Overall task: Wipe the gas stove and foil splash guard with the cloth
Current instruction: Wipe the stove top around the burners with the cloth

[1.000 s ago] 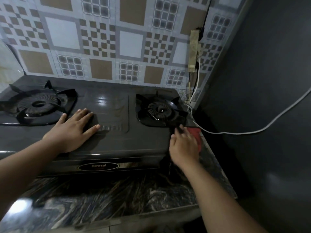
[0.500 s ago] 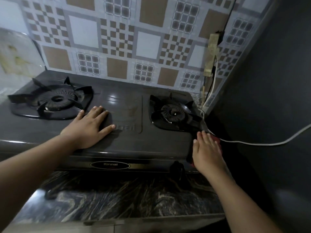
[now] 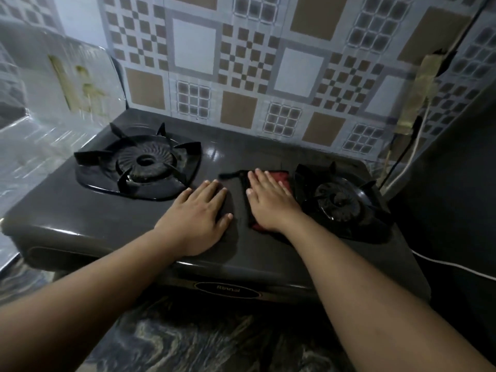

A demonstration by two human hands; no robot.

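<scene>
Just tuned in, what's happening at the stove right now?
A person is wiping the gas stove. The right hand lies flat on a red and black cloth in the middle of the top, beside the right burner. The left hand rests bare on the stove. The foil splash guard shows yellowish stains.

The black metal gas stove looked glossy and smooth; the red-and-black cloth seemed soft and matt, the crinkled silver foil splash guard shiny, the dark veined stone counter polished.
</scene>
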